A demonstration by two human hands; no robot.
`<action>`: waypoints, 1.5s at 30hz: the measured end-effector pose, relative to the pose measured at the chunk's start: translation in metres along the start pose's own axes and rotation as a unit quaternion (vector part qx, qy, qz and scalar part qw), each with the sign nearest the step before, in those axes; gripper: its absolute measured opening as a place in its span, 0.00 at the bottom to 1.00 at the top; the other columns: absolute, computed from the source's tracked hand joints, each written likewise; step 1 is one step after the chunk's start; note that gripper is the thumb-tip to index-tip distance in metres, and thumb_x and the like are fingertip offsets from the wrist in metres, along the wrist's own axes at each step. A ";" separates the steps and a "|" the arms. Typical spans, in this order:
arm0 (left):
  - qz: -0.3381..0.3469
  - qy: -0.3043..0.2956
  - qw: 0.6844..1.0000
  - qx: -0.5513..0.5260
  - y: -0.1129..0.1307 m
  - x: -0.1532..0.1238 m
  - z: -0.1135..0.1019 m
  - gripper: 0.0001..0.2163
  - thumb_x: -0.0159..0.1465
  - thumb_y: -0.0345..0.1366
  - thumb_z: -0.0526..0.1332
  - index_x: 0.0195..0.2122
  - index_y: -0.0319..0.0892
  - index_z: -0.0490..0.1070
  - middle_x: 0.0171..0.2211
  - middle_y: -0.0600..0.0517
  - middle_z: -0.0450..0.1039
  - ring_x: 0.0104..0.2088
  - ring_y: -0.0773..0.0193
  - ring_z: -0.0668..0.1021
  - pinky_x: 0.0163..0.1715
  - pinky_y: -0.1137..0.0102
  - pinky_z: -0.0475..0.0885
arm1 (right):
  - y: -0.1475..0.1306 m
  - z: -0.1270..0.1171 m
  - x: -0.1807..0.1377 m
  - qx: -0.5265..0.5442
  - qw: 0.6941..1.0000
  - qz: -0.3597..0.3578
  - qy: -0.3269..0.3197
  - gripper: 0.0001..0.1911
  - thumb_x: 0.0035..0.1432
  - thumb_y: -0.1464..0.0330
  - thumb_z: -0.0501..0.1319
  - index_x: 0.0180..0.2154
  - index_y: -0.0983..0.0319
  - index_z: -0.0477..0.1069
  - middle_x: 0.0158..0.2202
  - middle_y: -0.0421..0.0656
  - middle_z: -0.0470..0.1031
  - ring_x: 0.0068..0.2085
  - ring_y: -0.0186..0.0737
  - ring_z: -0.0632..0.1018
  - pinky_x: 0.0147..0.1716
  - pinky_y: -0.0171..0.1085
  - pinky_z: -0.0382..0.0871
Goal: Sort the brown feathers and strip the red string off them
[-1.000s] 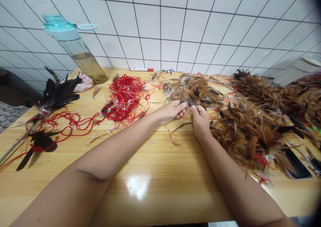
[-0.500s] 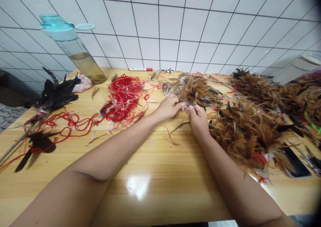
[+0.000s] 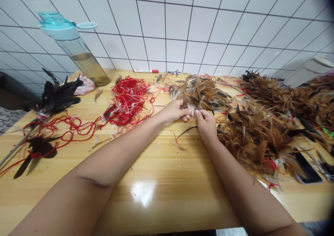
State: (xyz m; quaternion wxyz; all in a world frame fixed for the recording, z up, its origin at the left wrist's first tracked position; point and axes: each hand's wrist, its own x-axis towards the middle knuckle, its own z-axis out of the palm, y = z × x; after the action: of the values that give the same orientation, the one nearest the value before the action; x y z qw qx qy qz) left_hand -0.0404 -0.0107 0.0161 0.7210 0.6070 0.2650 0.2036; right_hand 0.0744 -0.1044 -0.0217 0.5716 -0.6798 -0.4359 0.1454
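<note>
Yellow wooden table (image 3: 172, 180) backed by white-tiled wall (image 3: 151, 18), whitish feather tuft (image 3: 192, 109) pinched by left hand (image 3: 174, 111), right hand (image 3: 207, 123) closed alongside

**Count on your surface (image 3: 161, 184)**

You've got 2 hands: left hand (image 3: 174, 111), right hand (image 3: 207, 124). 3 brown feather piles (image 3: 257, 138), back-right ones overlap, so call it approximate. 2 black feather bunches (image 3: 58, 94). 1 big red cord tangle (image 3: 127, 102). 1 bottle (image 3: 88, 64), 1 red-and-white marker (image 3: 145, 71), 1 phone (image 3: 309, 170). Single feathers: you can't count them.
</note>
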 end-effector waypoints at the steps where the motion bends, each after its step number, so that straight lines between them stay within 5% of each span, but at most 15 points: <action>1: -0.001 0.001 1.000 0.003 0.000 0.000 0.000 0.06 0.55 0.28 0.65 0.30 0.33 0.67 0.20 0.55 0.68 0.20 0.74 0.71 0.21 0.77 0.69 | 0.000 0.000 0.000 -0.007 1.000 -0.007 0.000 0.16 0.56 0.61 0.56 0.19 0.61 0.60 0.20 0.36 0.58 0.26 0.33 0.62 0.29 0.35 0.55; 15: 0.007 0.002 0.998 0.067 -0.003 0.004 -0.004 0.04 0.56 0.23 0.62 0.32 0.33 0.68 0.21 0.54 0.71 0.20 0.73 0.73 0.24 0.74 0.73 | 0.008 0.001 0.004 -0.107 0.989 -0.071 -0.068 0.14 0.55 0.64 0.54 0.20 0.60 0.61 0.22 0.38 0.61 0.27 0.36 0.64 0.30 0.36 0.57; 22: 0.049 0.002 0.992 0.113 -0.008 0.005 -0.008 0.05 0.57 0.23 0.60 0.34 0.35 0.68 0.26 0.51 0.75 0.24 0.70 0.77 0.30 0.72 0.75 | 0.004 0.000 0.004 -0.100 0.992 -0.064 -0.050 0.16 0.55 0.65 0.54 0.18 0.59 0.56 0.21 0.37 0.59 0.27 0.35 0.63 0.30 0.36 0.58; 32: 0.063 0.019 0.994 0.084 -0.001 0.004 -0.001 0.05 0.53 0.22 0.62 0.27 0.35 0.67 0.18 0.58 0.68 0.19 0.75 0.70 0.21 0.79 0.64 | 0.005 -0.001 0.004 -0.088 0.992 -0.066 -0.067 0.14 0.55 0.64 0.56 0.20 0.60 0.63 0.23 0.38 0.63 0.29 0.37 0.66 0.32 0.36 0.59; 45: 0.046 -0.108 0.993 -0.025 -0.010 0.004 -0.019 0.15 0.48 0.38 0.71 0.25 0.34 0.68 0.21 0.52 0.72 0.24 0.71 0.74 0.27 0.75 0.64 | 0.019 0.000 0.007 0.098 0.981 -0.009 -0.167 0.13 0.54 0.59 0.61 0.27 0.61 0.73 0.29 0.42 0.75 0.34 0.39 0.74 0.40 0.40 0.67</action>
State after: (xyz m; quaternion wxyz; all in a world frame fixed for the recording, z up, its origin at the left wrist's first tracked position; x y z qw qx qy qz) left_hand -0.0491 0.0044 0.0036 0.7504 0.6186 0.1520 0.1764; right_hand 0.0866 -0.0984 -0.0365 0.5558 -0.5828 -0.5147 0.2941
